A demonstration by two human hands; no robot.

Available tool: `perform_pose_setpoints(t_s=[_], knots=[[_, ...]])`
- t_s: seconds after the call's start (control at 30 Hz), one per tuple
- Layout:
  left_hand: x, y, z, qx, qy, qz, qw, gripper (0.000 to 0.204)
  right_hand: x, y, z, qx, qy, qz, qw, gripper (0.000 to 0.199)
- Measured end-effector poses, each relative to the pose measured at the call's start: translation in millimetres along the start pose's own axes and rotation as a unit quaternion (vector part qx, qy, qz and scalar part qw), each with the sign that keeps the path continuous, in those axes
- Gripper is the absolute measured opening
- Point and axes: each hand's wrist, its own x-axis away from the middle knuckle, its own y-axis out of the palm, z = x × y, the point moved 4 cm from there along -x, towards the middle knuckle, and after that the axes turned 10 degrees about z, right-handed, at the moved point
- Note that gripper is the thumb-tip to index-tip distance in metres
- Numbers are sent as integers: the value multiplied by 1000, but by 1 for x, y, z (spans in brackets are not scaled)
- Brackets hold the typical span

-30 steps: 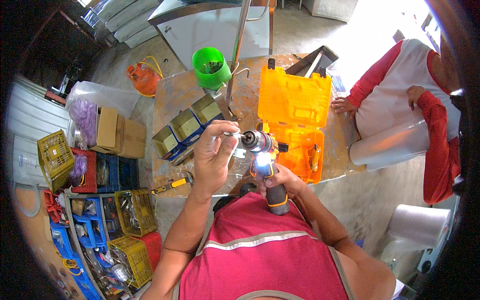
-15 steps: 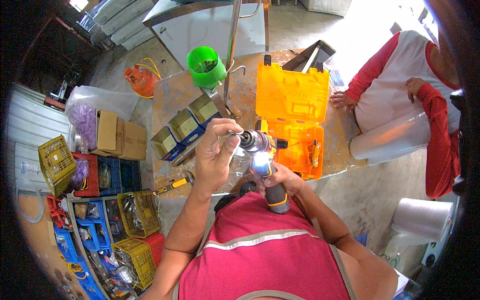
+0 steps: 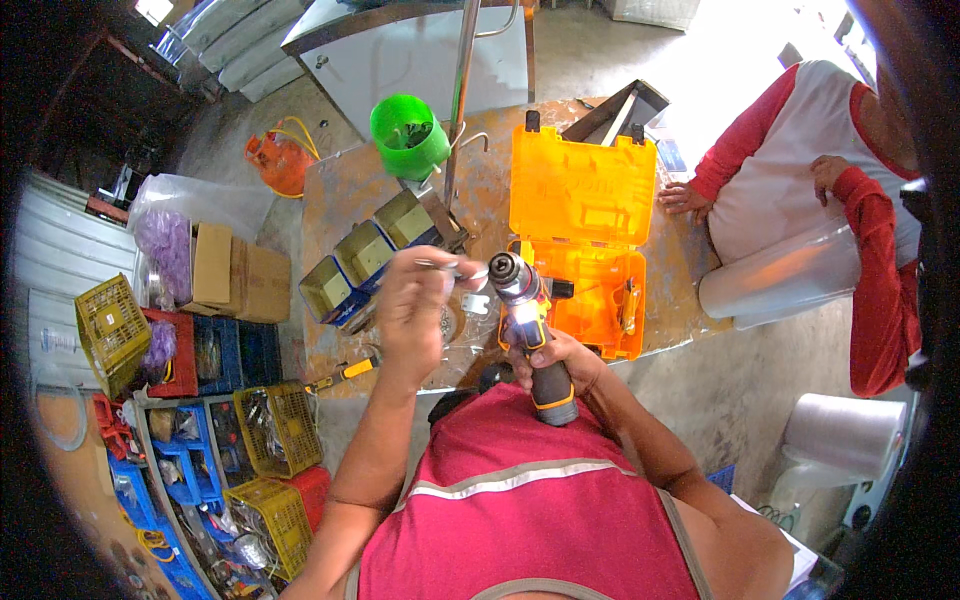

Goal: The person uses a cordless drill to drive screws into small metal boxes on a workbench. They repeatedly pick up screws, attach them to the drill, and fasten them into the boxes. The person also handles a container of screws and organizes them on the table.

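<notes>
A cordless drill [image 3: 553, 385] with a dark grip and yellow trim is held by its handle in my right hand [image 3: 570, 358]. Its lamp is lit, and its chuck [image 3: 505, 267] points away from me, up toward the camera. Just left of the chuck is my left hand [image 3: 413, 315], slightly blurred. Between its thumb and fingers is a thin metal bit [image 3: 432, 265], apart from the chuck; blur hides its exact shape. An open orange tool case [image 3: 585, 195] lies beyond the drill. Under the hands, a small white plate [image 3: 475, 303] rests on the worn table [image 3: 340, 190].
Three joined blue-edged bins [image 3: 363, 250] and a green bucket [image 3: 410, 135] stand on the table. A metal pole [image 3: 462, 100] rises beside them. A yellow-and-black handled tool [image 3: 345, 373] lies at the left edge. Another person's hand [image 3: 685, 197] rests on the right side.
My left hand has drawn back leftward from the chuck with the thin metal bit, leaving the chuck's front uncovered. The drill has shifted slightly; my right hand keeps its hold.
</notes>
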Motion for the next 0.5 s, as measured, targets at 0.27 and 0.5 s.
perform_pose_setpoints(t_s=[0.27, 0.5], knots=[[-9, -8, 5, -132, -24, -64, 989, 12, 0, -13, 2, -46, 7, 0, 999, 58], [8, -14, 5, -95, -86, -95, 987, 9, 7, -7, -7, 20, -9, 14, 1000, 49]])
